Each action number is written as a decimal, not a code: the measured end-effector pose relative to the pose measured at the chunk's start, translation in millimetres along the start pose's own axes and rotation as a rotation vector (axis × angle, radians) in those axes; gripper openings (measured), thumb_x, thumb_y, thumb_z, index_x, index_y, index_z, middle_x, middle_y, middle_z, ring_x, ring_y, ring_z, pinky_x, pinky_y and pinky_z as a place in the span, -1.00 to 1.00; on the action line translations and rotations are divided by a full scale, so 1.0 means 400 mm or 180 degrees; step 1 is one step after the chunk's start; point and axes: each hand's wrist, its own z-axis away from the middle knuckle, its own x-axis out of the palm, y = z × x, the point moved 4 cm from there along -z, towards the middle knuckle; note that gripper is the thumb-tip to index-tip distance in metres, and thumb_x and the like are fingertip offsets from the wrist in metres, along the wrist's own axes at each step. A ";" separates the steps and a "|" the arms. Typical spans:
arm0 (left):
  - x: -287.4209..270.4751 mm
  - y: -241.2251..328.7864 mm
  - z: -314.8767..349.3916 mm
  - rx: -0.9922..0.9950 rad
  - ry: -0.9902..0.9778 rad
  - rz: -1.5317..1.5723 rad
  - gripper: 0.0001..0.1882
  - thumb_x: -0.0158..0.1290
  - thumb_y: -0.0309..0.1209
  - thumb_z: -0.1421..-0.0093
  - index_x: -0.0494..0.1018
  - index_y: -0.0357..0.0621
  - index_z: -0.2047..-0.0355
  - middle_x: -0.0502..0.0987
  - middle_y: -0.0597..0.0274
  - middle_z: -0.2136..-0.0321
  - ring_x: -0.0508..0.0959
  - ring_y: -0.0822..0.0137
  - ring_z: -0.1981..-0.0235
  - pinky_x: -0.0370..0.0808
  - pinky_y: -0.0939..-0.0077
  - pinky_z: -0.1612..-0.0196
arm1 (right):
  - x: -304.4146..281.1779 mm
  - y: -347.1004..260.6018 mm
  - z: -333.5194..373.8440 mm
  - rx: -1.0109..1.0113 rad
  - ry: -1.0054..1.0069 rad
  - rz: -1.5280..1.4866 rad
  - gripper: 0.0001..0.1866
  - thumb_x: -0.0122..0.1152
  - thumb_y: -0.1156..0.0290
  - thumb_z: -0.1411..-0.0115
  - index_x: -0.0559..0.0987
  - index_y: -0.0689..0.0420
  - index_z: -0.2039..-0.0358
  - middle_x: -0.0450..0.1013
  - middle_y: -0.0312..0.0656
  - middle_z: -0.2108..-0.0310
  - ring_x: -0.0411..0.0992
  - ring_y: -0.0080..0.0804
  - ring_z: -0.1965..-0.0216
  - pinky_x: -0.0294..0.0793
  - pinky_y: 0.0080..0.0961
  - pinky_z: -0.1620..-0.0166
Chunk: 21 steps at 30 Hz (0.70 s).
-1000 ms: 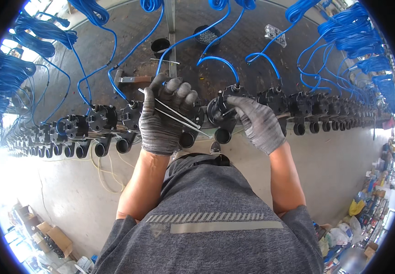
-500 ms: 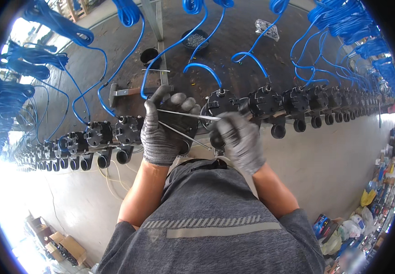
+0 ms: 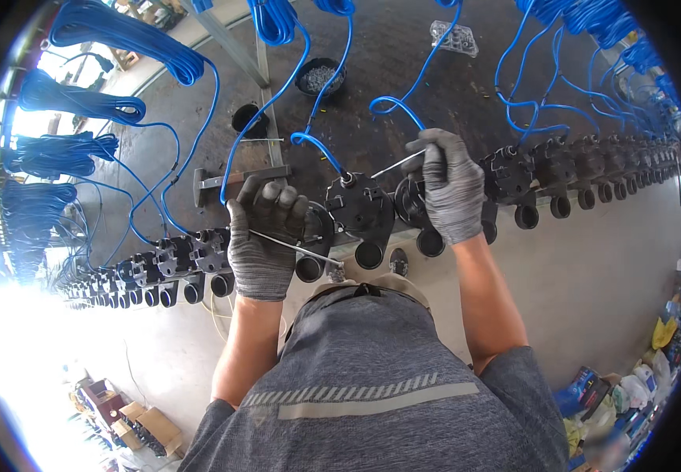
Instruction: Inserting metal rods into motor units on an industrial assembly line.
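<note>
My right hand, in a grey knit glove, is closed around one end of a thin metal rod. The rod's free tip points down-left, beside the top of a black round housing with a blue cable coming out of it. Gloved too, my left hand is partly curled over a second thin metal rod, which slants out to the right below the palm. Another black housing sits partly hidden behind my left hand. Whether the tip touches the housing, I cannot tell.
More black housings line the table's near edge both ways. Blue cable coils hang at the far side. On the dark table lie a hammer, a black bowl of small metal parts, a black cup and a clear tray.
My right hand has moved away from my left, to the right and slightly up, taking its rod with it. The left hand keeps the other rod. The whole view has shifted a little.
</note>
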 end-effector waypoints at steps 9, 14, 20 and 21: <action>0.022 -0.004 0.015 0.0291 0.0402 -0.0175 -0.47 0.00 0.02 -0.45 0.41 -0.06 -0.23 0.57 0.25 0.09 0.58 0.21 -0.02 0.55 0.14 -0.25 | 0.059 -0.007 -0.042 -0.0796 -0.0534 0.0658 -0.81 0.17 0.52 -0.38 0.56 0.14 0.02 0.63 -0.08 0.24 0.66 -0.16 0.29 0.66 -0.29 0.21; 0.000 0.008 0.019 0.0354 0.0144 0.0221 -0.41 -0.14 0.09 -0.49 0.34 -0.09 -0.27 0.58 0.12 0.03 0.57 0.04 -0.07 0.53 -0.04 -0.25 | 0.108 -0.057 -0.062 -0.1220 -0.0643 0.1432 -0.74 0.22 0.57 -0.25 0.57 0.13 0.04 0.61 -0.07 0.24 0.62 -0.06 0.21 0.64 -0.23 0.13; -0.016 0.024 0.042 0.0407 0.0047 0.0298 -0.41 -0.15 0.10 -0.49 0.32 -0.09 -0.26 0.53 0.07 0.01 0.54 0.02 -0.08 0.50 -0.07 -0.28 | 0.143 -0.079 -0.090 -0.0711 -0.1048 0.1539 -0.76 0.15 0.55 -0.28 0.56 0.13 0.03 0.58 0.03 0.19 0.58 0.06 0.20 0.60 -0.12 0.15; -0.017 0.027 0.046 0.0400 0.0041 0.0334 -0.41 -0.14 0.10 -0.49 0.31 -0.09 -0.26 0.52 0.06 0.01 0.53 0.01 -0.08 0.50 -0.07 -0.29 | 0.149 -0.085 -0.084 -0.0729 -0.1064 0.1551 -0.76 0.15 0.55 -0.28 0.56 0.13 0.03 0.58 0.03 0.19 0.58 0.06 0.20 0.60 -0.12 0.15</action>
